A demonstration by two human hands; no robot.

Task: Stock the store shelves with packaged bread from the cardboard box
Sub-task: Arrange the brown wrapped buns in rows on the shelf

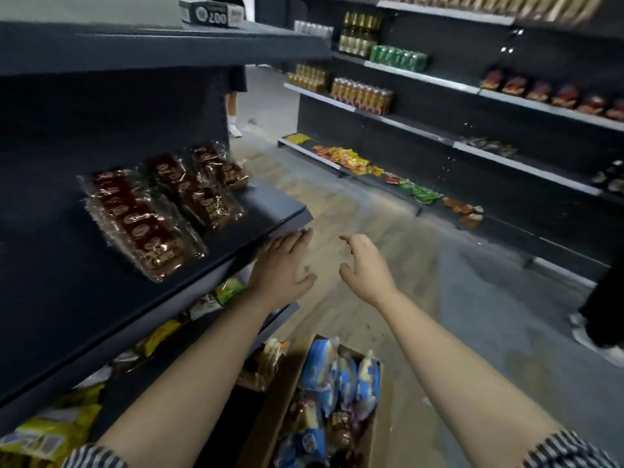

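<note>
Three rows of brown bread packs in clear wrap [148, 217] lie on the dark shelf [67, 298] at my left. My left hand [282, 268] is flat and empty, its straight fingers at the shelf's front corner. My right hand [366, 266] hovers empty beside it over the floor, fingers loosely spread. Below my arms stands the open cardboard box [270, 410], holding blue-and-white and brown bread packs [337, 383].
Yellow and green packets [229, 290] line the lower shelf under my left arm. Across the aisle, dark shelving [422, 76] carries drinks and snack bags. One person stands at the aisle's far end [234, 106]; another person's shoe [594, 342] shows at right.
</note>
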